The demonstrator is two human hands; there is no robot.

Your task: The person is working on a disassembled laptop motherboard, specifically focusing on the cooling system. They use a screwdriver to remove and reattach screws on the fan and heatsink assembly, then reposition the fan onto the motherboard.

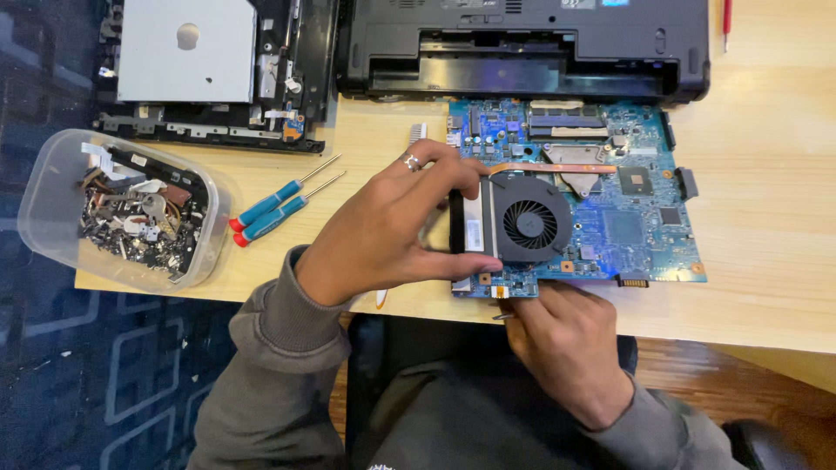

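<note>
A blue rectangular laptop circuit board lies flat on the pale wooden desk, its long axis running left to right, and a black round cooling fan in a square housing sits on its left end. The left hand is on that end, its grip pinching the fan's metal-finned edge, thumb below and fingers above. The right hand is at the board's near edge, just below the fan, fingers pressed together around something small at a connector; what it pinches cannot be told. So the fan lies right of the left hand and beyond the right hand, with the left hand closer. Two blue-handled screwdrivers with red caps lie side by side left of the hands, one clear plastic tub of small parts further left, and two opened black laptop shells lie along the far side.
</note>
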